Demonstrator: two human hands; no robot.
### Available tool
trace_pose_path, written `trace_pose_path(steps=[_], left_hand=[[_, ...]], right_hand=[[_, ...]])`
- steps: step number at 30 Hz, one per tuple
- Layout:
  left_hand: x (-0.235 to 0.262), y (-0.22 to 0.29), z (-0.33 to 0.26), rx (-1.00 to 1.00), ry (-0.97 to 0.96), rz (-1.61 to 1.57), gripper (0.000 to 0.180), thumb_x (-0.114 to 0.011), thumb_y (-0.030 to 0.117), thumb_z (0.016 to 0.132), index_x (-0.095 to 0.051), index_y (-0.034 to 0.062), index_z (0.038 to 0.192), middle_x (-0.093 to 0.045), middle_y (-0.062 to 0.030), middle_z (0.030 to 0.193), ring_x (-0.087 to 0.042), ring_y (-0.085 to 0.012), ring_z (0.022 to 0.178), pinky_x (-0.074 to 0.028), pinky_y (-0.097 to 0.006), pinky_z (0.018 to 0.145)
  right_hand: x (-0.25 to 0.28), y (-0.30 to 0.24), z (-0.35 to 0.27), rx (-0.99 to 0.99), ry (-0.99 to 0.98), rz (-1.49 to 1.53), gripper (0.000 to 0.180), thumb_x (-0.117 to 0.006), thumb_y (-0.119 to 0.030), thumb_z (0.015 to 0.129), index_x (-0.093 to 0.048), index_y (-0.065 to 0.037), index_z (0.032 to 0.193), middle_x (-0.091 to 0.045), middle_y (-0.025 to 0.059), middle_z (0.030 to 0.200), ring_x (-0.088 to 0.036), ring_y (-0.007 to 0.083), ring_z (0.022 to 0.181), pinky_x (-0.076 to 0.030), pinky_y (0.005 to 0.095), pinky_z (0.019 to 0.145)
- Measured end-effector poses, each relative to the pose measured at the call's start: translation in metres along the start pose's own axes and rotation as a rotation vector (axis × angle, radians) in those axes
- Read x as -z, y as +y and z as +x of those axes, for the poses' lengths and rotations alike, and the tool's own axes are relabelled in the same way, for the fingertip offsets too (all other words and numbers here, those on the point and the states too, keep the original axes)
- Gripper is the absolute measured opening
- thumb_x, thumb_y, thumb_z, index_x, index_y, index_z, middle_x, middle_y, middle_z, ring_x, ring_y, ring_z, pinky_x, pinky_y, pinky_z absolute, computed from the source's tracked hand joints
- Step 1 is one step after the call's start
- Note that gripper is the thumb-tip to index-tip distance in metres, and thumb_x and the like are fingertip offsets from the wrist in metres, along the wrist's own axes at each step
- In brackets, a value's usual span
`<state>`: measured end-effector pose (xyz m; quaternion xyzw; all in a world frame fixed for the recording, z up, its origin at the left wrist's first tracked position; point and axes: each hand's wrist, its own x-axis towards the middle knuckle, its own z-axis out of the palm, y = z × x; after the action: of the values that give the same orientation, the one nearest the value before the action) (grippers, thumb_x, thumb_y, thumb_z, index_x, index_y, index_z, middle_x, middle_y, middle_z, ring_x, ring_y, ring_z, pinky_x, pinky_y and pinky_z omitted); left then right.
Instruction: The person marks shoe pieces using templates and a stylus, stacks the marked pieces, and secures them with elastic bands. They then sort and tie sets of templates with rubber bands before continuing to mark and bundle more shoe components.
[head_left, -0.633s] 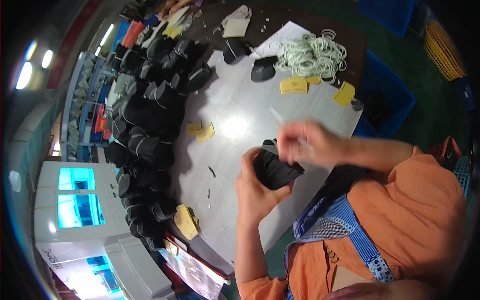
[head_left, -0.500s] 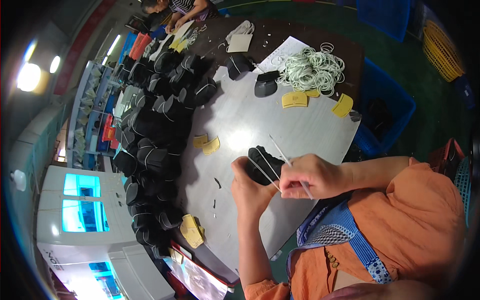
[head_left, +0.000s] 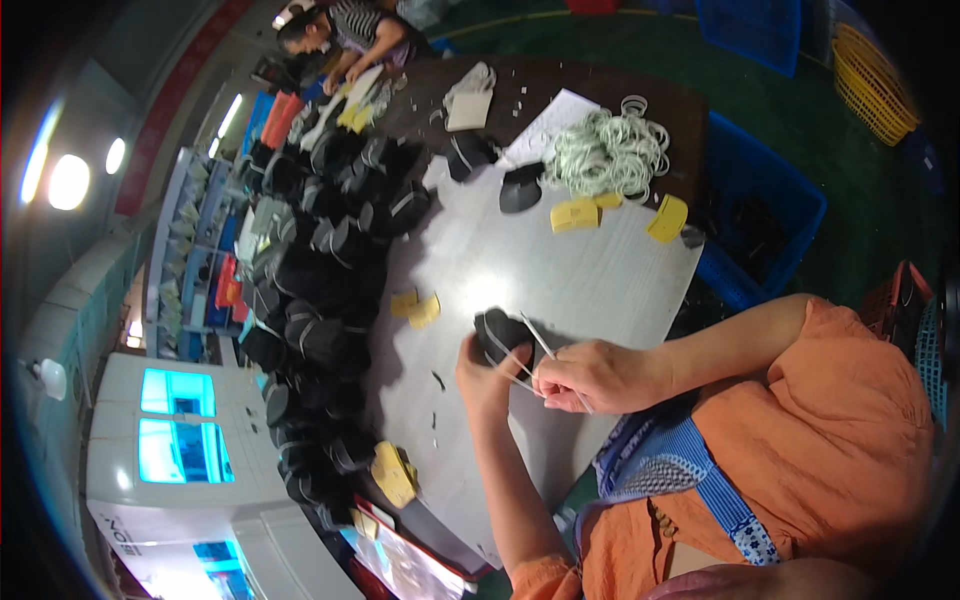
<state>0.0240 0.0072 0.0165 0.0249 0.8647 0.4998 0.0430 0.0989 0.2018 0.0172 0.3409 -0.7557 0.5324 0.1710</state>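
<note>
"Pale worktop (head_left: 625, 285) ahead; what lines its left side?"

"Black bundles (head_left: 335, 342), heaped. A tangle of pale bands (head_left: 605, 155) lies at the far right."

"And your hands?"

"My left hand (head_left: 483, 380) is clamped around one black bundle (head_left: 507, 327) above the near worktop. My right hand (head_left: 597, 378), fingers together, grips a white stick (head_left: 537, 337) and a stretched band (head_left: 522, 383) running from that bundle."

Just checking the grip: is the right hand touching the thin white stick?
Touching. The head view shows the right hand closed around the thin white stick, whose ends poke out above and below the fingers.
</note>
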Motion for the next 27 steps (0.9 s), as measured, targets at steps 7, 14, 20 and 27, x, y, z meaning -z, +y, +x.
trace_pose_path(steps=[7, 14, 20, 27], left_hand=[[-0.012, -0.011, -0.009, -0.042, 0.126, 0.004, 0.071, -0.089, 0.031, 0.062, -0.057, 0.0041, 0.121, -0.07, -0.0111, 0.1, -0.067, -0.0218, 0.093, -0.051, -0.033, 0.084], [-0.018, 0.022, -0.008, -0.21, 0.194, 0.269, 0.08, -0.089, 0.029, 0.057, -0.053, -0.0009, 0.122, -0.071, -0.0184, 0.1, -0.069, -0.0357, 0.093, -0.053, -0.04, 0.084], [-0.03, 0.009, -0.015, -0.472, 0.28, 0.436, 0.066, -0.076, 0.02, 0.07, -0.052, 0.0036, 0.128, -0.064, -0.0154, 0.114, -0.061, -0.0359, 0.103, -0.049, -0.043, 0.088], [-0.025, 0.02, -0.007, -0.132, 0.132, 0.215, 0.066, -0.081, 0.026, 0.073, -0.054, -0.0013, 0.126, -0.066, -0.0172, 0.117, -0.064, -0.028, 0.106, -0.049, -0.037, 0.093]], right_hand=[[-0.024, -0.006, 0.028, 0.17, 0.056, 0.13, 0.012, -0.067, -0.005, 0.086, -0.055, -0.004, 0.089, -0.062, 0.0099, 0.075, -0.063, 0.027, 0.068, -0.05, 0.0366, 0.063], [0.005, 0.005, 0.018, 0.156, -0.096, 0.006, 0.016, -0.066, -0.009, 0.087, -0.052, -0.003, 0.087, -0.062, 0.0136, 0.076, -0.065, 0.0314, 0.072, -0.05, 0.0399, 0.064], [-0.01, 0.021, 0.031, -0.038, 0.068, 0.325, 0.014, -0.063, -0.01, 0.093, -0.052, -0.003, 0.089, -0.066, 0.0121, 0.085, -0.068, 0.0263, 0.08, -0.052, 0.0349, 0.07], [-0.006, 0.011, 0.016, 0.139, -0.002, 0.094, 0.015, -0.067, -0.004, 0.086, -0.053, -0.003, 0.091, -0.061, 0.0115, 0.086, -0.062, 0.029, 0.073, -0.05, 0.0363, 0.066]])
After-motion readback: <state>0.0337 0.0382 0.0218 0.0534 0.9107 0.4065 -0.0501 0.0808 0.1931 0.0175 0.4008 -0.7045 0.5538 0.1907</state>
